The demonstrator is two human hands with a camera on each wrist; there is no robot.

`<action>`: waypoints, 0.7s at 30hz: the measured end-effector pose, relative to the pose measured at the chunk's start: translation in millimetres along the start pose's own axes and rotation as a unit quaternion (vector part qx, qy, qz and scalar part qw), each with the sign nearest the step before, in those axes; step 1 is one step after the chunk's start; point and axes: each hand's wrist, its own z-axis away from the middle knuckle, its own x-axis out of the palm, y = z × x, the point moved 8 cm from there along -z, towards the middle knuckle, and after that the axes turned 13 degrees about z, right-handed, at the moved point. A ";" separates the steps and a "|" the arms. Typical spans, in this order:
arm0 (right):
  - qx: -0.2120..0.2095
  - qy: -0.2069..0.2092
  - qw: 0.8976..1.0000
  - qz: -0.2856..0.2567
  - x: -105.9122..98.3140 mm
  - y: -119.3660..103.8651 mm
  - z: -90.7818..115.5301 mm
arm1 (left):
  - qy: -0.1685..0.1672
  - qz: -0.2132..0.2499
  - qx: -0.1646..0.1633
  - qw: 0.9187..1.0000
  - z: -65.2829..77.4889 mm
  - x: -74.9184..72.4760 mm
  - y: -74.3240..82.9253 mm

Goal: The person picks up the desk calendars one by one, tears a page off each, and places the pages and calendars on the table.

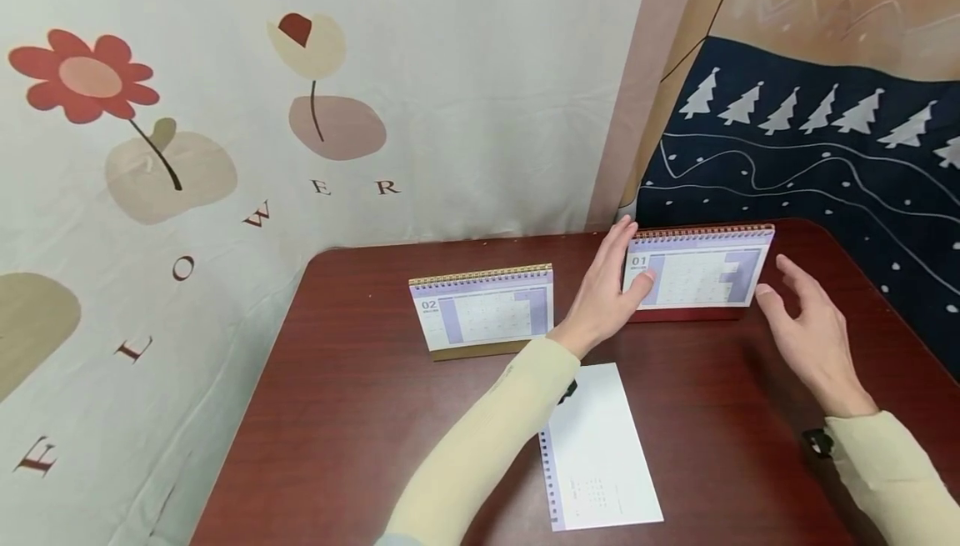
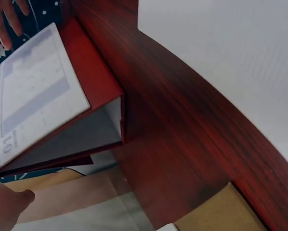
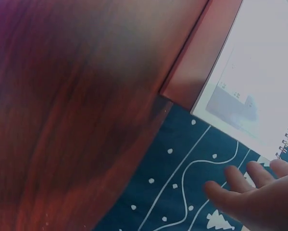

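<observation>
A red-based desk calendar [image 1: 697, 271] showing page 01 stands upright at the back right of the table. At its left edge is my left hand [image 1: 611, 279], fingers extended and thumb overlapping the page's edge in the head view. In the left wrist view, the thumb [image 2: 16, 202] shows just off the calendar's open side. My right hand [image 1: 810, 333] hovers beside the right edge, fingers spread and slightly bent, holding nothing. The right wrist view shows those fingers [image 3: 249, 185] apart from the calendar's page [image 3: 240, 96].
Left of it stands a second desk calendar [image 1: 491, 313], page 02, on a gold-brown base. A loose spiral-bound white pad [image 1: 603, 454] lies flat in front, partly under my left forearm. Printed cloth [image 1: 480, 96] hangs behind the dark red wooden table [image 1: 337, 413].
</observation>
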 end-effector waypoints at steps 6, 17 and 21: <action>0.006 -0.035 0.999 -0.008 11.7 2.7 1.3 | -0.002 -0.019 0.002 1.000 -4.2 -1.7 -8.8; 0.014 -0.088 0.996 -0.019 27.2 5.0 2.2 | -0.022 -0.030 0.015 0.999 -6.9 1.1 -12.7; 0.012 -0.098 0.995 -0.020 31.1 3.6 1.6 | -0.028 -0.025 0.013 0.999 -7.5 1.5 -15.3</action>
